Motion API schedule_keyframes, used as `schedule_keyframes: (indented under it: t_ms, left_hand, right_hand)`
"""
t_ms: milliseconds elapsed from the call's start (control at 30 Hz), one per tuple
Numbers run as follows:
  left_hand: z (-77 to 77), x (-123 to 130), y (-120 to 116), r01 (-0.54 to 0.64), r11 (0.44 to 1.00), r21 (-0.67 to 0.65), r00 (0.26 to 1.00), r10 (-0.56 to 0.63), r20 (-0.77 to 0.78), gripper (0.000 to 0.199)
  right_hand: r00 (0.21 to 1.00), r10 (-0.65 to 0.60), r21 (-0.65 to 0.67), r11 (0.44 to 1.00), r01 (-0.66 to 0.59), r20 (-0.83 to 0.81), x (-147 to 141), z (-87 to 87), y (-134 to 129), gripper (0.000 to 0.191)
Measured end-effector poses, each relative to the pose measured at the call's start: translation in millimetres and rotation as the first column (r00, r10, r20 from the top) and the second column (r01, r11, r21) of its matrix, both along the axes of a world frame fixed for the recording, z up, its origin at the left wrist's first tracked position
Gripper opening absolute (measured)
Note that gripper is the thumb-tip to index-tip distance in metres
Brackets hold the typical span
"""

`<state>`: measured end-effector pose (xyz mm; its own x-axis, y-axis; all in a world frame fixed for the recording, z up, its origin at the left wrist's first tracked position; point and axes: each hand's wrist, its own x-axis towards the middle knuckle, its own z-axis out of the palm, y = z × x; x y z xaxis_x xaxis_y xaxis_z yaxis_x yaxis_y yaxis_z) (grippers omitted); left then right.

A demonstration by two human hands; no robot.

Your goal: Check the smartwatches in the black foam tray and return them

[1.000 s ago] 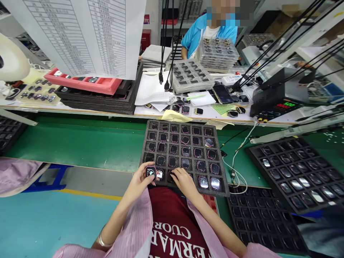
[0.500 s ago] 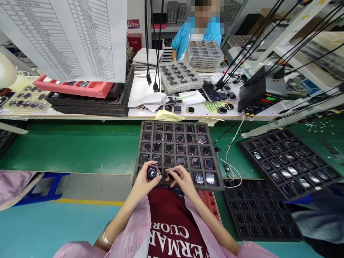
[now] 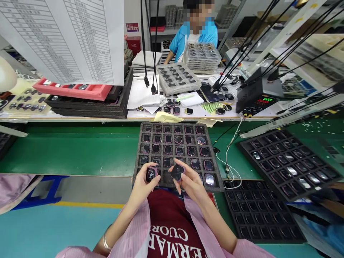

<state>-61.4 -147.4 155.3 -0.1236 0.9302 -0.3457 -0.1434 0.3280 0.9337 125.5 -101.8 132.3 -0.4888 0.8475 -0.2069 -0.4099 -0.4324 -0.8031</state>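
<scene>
Purple rim, glowing white marks: lit watch (image 3: 151,174) pinched between thumb and fingers of the left hand (image 3: 142,184). Just beside, across a narrow gap, dark watch (image 3: 177,172) clamped likewise in the right hand (image 3: 192,182), broad side up; screen or back, cannot tell. Best, judging by such smooth cases, to grip by the rim with a light thumb, leaving the face unsmeared and the marks readable. Wise also to hold both level and a little apart, for fear of scratching one on the other. Directly under both hands and spreading beyond, grey foam tray (image 3: 219,183), divided into pockets, many filled with similar watches (image 3: 204,151): probably soft enough to cushion a slip, so better to work low over the foam. To the right of the right hand, white cable (image 3: 227,168) looped close to the tray; worth steering the wrist clear of any snag. Farther right, overlapping black trays (image 3: 291,197) of more watches. Ahead of both hands, past the green table (image 3: 67,150), yellow paper (image 3: 168,116), then clear tray (image 3: 177,78), with power supply (image 3: 251,98) off to the right. Farthest ahead, co-worker's blue sleeve (image 3: 176,42).
</scene>
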Motion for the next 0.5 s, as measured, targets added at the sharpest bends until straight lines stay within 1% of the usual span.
schedule_keyframes:
  t_ms: [133, 233, 333, 433, 500]
  left_hand:
    - [5.9, 2.3, 0.6, 0.023, 1.000, -0.010, 1.000, -0.023, 0.006, 0.037]
    - [9.8, 3.8, -0.1, 0.044, 0.999, -0.007, 0.999, -0.044, -0.014, 0.037]
    - [10.3, 4.8, 0.0, 0.065, 0.998, -0.009, 0.998, -0.065, -0.025, 0.037]
    - [8.1, 4.5, 2.1, 0.092, 0.996, 0.000, 0.994, -0.092, -0.054, 0.033]
    - [6.6, 4.0, 3.3, 0.107, 0.994, 0.015, 0.991, -0.105, -0.087, 0.029]
  right_hand:
    - [0.994, 0.088, -0.024, 0.996, -0.090, -0.072, 2.0, 1.3, 0.1, 0.049]
    - [0.987, 0.121, -0.038, 0.991, -0.126, -0.102, 4.0, 0.0, -0.4, 0.050]
    - [0.990, 0.115, -0.055, 0.991, -0.120, -0.078, 4.4, -2.8, -0.7, 0.054]
    - [0.994, 0.093, -0.077, 0.992, -0.098, -0.065, 3.3, -4.8, 0.5, 0.052]
    - [0.994, 0.074, -0.099, 0.992, -0.082, -0.084, 2.1, -4.6, 1.7, 0.050]
